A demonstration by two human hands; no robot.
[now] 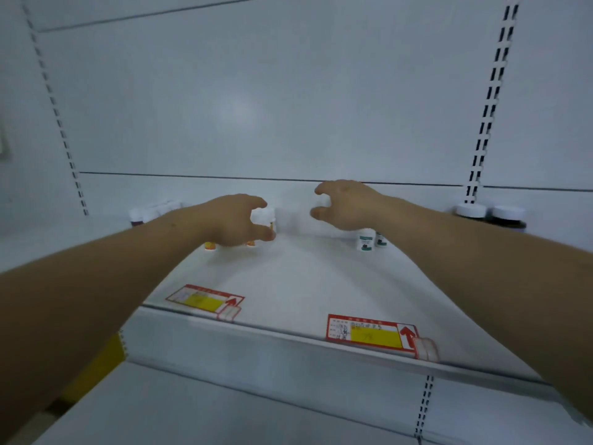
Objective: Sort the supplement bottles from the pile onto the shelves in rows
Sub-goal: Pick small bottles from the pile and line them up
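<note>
Both my hands reach to the back of a white shelf. My left hand curls its fingers and thumb round a white bottle with an orange label; two more orange-labelled bottles peek out under the wrist. My right hand hovers to the right in a loose C shape, with nothing plainly between its fingers. The blurred white patch between the hands cannot be made out. Two white bottles with green labels stand just below my right wrist.
Dark bottles with white caps stand at the shelf's back right, and more bottles at the back left. Two red-and-yellow price tags sit on the front rail. A lower shelf and a yellow object lie below.
</note>
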